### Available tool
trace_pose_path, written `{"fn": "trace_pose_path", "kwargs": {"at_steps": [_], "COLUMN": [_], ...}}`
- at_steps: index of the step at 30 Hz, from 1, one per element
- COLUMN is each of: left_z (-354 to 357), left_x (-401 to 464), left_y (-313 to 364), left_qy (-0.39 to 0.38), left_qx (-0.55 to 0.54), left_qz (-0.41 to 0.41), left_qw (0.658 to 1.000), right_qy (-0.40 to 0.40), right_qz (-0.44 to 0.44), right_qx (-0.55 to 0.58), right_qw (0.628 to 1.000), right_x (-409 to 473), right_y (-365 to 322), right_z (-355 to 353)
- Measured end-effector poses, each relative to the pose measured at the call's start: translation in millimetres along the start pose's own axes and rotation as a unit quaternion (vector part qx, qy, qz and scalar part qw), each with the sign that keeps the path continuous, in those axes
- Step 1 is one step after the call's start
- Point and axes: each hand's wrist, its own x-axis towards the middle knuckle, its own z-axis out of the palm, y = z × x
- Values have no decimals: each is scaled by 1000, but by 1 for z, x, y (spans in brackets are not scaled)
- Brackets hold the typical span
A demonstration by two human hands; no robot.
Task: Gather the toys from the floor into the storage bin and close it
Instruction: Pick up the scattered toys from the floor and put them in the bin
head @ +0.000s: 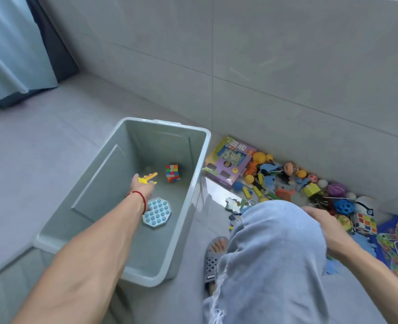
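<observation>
On the grey tiled floor (41, 141), left hand (142, 185) holds yellow toy (147, 178) over pale bin (193, 183); right hand's (319, 216) grip unclear.

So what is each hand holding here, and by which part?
The left hand holds a yellow toy by its near end, over the bin. The right hand is partly hidden; cannot tell.

right hand (319, 215): fingers hidden behind knee (277, 230). mat (396, 244) at 4 o'clock: cut by right edge. yellow toy (146, 178): shape unclear.
</observation>
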Motion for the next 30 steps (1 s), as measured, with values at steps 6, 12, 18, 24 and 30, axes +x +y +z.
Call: {"fn": "trace_pose_path", "kwargs": {"at_steps": [6,12,18,24,30], "left_z": [64,165,246,296,330], "left_x": [-132,-296,-333,-303,-291], "left_y": [103,166,124,99,92], "left_qy": [-154,-352,-377,-398,-399], "left_qx": [148,384,515,610,623], "left_qz": [151,362,447,371,347], "left_qw": [965,773,627,576,576], "right_qy": [26,46,132,134,125], "right_qz": [76,212,340,247,208], "right_qx": [6,15,81,-92,-119], "right_qw": [997,976,928,955,963], "right_x": [-3,28,73,118,162], "right_y": [58,130,199,238,256], "right_z": [9,17,17,12,11]}}
